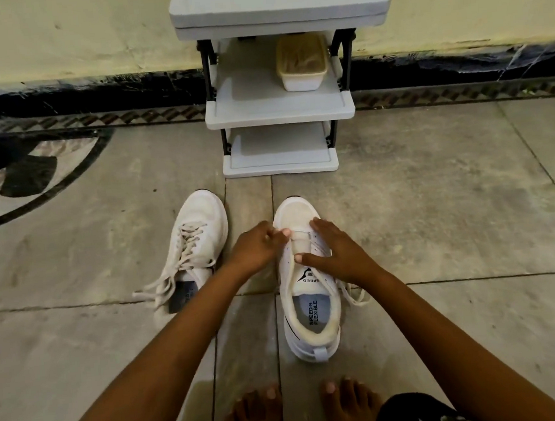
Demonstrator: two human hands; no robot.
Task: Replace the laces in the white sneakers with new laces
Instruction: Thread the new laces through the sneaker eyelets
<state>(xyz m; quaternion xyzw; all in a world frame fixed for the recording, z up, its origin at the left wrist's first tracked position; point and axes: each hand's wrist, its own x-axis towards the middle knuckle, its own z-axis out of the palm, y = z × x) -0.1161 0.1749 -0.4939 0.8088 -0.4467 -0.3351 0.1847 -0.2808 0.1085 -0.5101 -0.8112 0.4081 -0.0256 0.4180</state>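
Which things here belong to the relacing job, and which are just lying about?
Job: right sneaker; its lace, pinched by left hand; right hand resting on it; left sneaker.
Lying about: shelf rack; container on it.

Two sneakers side by side on the floor [436,214], toes toward the wall. The left sneaker [196,246] lies apart; the right sneaker [310,307] has both hands on it. The left hand [256,248] is at its left edge near the toe, pinching the lace [356,296]. The right hand [336,255] lies across the top, thumb on the tongue. Lace ends trail onto the floor to the right. Behind the sneakers, against the wall, stands the shelf rack [278,110], a container [301,65] on its middle shelf. Nearest the camera are the bare feet [255,414].
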